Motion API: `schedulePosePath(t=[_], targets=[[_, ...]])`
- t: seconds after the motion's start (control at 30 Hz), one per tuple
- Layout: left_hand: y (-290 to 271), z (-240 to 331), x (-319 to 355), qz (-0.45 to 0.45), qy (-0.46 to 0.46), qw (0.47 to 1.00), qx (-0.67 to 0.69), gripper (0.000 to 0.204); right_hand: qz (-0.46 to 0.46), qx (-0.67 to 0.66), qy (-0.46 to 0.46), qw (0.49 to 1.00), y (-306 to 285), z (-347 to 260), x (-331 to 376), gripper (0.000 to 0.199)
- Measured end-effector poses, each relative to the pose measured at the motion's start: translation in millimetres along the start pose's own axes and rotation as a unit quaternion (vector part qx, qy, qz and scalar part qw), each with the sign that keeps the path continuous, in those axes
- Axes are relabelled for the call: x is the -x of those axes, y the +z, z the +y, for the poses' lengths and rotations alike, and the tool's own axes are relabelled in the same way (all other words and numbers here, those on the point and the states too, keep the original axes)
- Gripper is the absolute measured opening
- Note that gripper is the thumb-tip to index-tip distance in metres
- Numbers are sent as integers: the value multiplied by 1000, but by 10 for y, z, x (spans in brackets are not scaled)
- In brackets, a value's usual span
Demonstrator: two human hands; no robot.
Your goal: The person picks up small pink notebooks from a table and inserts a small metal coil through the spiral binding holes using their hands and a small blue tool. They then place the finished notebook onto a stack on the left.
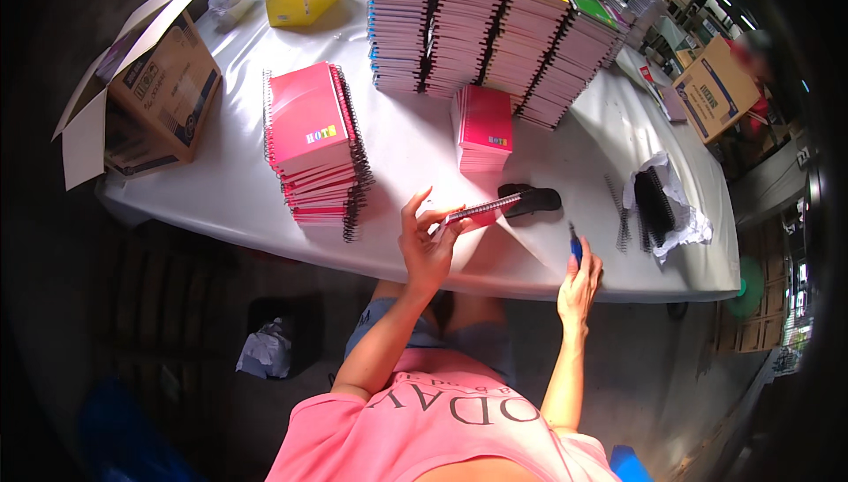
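Note:
My left hand (427, 242) grips a pink spiral notebook (481, 210), tilted so that its coiled edge faces up. To the right, my right hand (579, 280) is closed round a slim tool with a blue handle (576, 248), probably pliers; its dark tip points away from me. A black flat object (539, 200) lies on the table just beyond the notebook. Farther back stands a short stack of pink covers and pages (484, 129). Left of my left hand rises a pile of pink spiral notebooks (309, 120) with black coils.
Tall stacks of notebooks (402, 31) with blue, pink, yellow and green covers line the far side. Black wire coils (652, 208) lie on white paper at right. An open cardboard box (163, 93) and a yellow container (303, 0) stand left. Another person (758, 62) is far right.

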State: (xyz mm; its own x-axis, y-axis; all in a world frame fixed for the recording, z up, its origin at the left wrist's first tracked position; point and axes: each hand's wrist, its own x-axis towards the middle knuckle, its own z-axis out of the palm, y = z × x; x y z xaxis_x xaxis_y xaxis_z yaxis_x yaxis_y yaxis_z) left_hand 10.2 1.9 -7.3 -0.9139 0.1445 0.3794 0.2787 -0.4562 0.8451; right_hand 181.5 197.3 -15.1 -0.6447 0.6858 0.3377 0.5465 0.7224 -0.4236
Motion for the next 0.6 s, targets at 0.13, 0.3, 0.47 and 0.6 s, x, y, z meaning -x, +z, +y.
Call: schedulePosePath(t=[0.13,0.3,0.47,0.6], targets=[[49,84,6,-3,57,996,-71,69,-60,-249,-108,961,-457,-1130,40,38],[86,204,-34,-15,100,988,-119,71,-30,-165,-197,966,-476,-1522,113,35],[43,166,-41,-10,147,982,-121,73,-51,-154,-203,966,-495,-1593,91,36],[35,192,-35,-25,178,972,-149,72,-86,-122,-203,968,-612,-1615,59,36]])
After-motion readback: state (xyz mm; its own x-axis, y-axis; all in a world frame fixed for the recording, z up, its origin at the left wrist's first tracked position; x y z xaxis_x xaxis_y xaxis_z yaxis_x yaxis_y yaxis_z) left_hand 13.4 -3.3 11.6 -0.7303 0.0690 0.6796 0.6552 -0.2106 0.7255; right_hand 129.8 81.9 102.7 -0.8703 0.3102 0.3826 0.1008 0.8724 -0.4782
